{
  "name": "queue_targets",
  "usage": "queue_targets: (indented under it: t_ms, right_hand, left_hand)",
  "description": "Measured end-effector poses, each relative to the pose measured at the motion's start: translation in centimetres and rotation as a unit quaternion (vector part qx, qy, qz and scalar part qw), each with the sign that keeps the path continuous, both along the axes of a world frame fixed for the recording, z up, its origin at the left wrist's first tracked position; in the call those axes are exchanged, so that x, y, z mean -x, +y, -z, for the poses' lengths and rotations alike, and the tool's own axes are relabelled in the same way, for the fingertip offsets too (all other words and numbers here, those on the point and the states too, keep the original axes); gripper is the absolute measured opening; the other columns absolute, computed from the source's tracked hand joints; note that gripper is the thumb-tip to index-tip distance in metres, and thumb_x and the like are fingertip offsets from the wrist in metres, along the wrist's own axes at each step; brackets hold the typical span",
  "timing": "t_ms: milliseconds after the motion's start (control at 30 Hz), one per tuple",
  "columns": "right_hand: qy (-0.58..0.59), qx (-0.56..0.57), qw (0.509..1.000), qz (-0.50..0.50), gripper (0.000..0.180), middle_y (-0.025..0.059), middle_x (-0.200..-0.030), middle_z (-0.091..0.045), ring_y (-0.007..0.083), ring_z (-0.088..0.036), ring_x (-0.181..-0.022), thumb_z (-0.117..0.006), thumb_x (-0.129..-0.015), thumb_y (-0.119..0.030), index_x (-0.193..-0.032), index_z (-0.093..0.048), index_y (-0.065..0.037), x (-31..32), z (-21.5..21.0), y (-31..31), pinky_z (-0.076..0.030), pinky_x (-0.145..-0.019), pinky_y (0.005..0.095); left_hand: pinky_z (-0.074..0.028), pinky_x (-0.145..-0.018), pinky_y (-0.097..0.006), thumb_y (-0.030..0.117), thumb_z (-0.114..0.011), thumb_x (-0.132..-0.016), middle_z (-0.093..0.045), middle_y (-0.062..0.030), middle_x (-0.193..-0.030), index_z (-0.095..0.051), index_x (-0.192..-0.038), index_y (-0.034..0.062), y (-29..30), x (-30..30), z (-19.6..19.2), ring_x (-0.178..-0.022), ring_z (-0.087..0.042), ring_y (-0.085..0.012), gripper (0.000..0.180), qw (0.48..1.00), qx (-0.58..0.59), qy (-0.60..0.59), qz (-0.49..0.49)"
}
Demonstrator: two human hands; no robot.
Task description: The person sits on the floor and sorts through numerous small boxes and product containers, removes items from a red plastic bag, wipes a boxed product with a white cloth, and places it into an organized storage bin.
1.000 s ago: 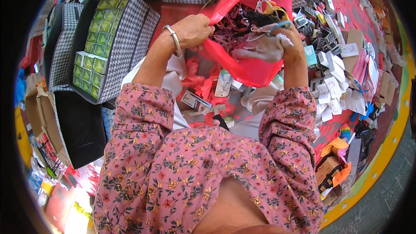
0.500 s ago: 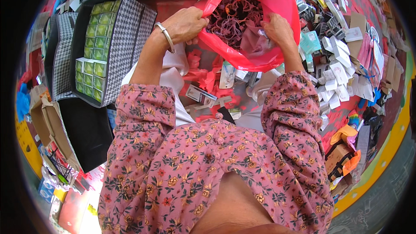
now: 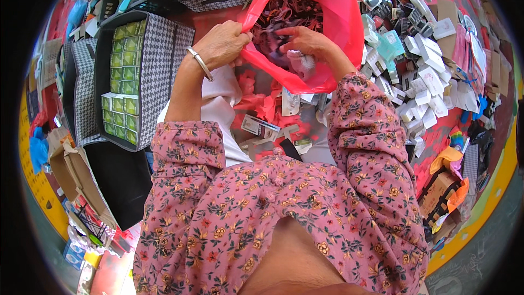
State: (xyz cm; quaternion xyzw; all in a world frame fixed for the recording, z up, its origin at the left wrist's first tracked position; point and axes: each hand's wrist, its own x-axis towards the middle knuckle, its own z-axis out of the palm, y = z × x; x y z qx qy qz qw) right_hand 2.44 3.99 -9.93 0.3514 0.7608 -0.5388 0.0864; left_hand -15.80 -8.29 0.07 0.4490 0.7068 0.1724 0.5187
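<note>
A red plastic bag (image 3: 333,5) is held open in front of me, full of dark tangled small items (image 3: 284,13). My left hand (image 3: 221,43), with a metal bangle on the wrist, grips the bag's left rim. My right hand (image 3: 305,41) reaches inside the bag, fingers among the dark items and on a pale bundle (image 3: 302,64). Both forearms wear pink flowered sleeves.
A houndstooth fabric box (image 3: 158,71) at left holds several green and white small cartons (image 3: 123,82). Many small white boxes (image 3: 423,76) lie scattered at right on a red surface. Red scraps and packets (image 3: 267,114) lie below the bag. Cardboard boxes (image 3: 76,169) stand lower left.
The bag has come up and nearer, its mouth wider. My right hand moved from the bag's right rim to inside it. My left hand kept its grip on the left rim.
</note>
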Motion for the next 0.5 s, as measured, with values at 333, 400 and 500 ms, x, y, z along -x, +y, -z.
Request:
queue_targets:
  t_ms: [333,400,500]
  right_hand:
    - [-0.075,-0.330,0.934,0.118,0.040,0.0197,-0.100,-0.056,0.0322,-0.059,-0.082,-0.055,-0.070,-0.014,-0.109,-0.052,-0.004,-3.2,7.1,6.0,-0.047,-0.070,0.0370]
    - [-0.061,-0.350,0.930,0.087,0.057,0.0209,-0.111,-0.050,0.0333,-0.054,-0.093,-0.058,-0.068,-0.015,-0.121,-0.040,-0.006,-3.0,8.6,6.1,-0.044,-0.077,0.0384]
    - [-0.119,-0.254,0.958,0.059,0.071,0.0209,-0.115,-0.047,0.0348,-0.049,-0.102,-0.065,-0.062,-0.015,-0.125,-0.033,-0.006,-1.8,8.3,6.1,-0.042,-0.082,0.0391]
  left_hand:
    - [-0.040,-0.040,-0.024,0.019,-0.043,-0.085,-0.051,-0.0046,-0.052,-0.051,-0.072,-0.0013,-0.1,-0.2,-0.7,-0.044,-0.051,-0.0111,0.026,1.000,-0.004,0.007,0.016]
    - [-0.040,-0.040,-0.024,0.020,-0.043,-0.085,-0.051,-0.0050,-0.051,-0.051,-0.071,-0.0014,-0.2,-0.4,-0.6,-0.044,-0.051,-0.0113,0.026,1.000,-0.005,0.007,0.022]
    - [-0.042,-0.043,-0.027,0.019,-0.042,-0.084,-0.052,-0.0077,-0.050,-0.051,-0.070,-0.0023,-0.5,-0.3,-0.8,-0.045,-0.053,-0.0154,0.027,0.999,-0.014,0.022,0.039]
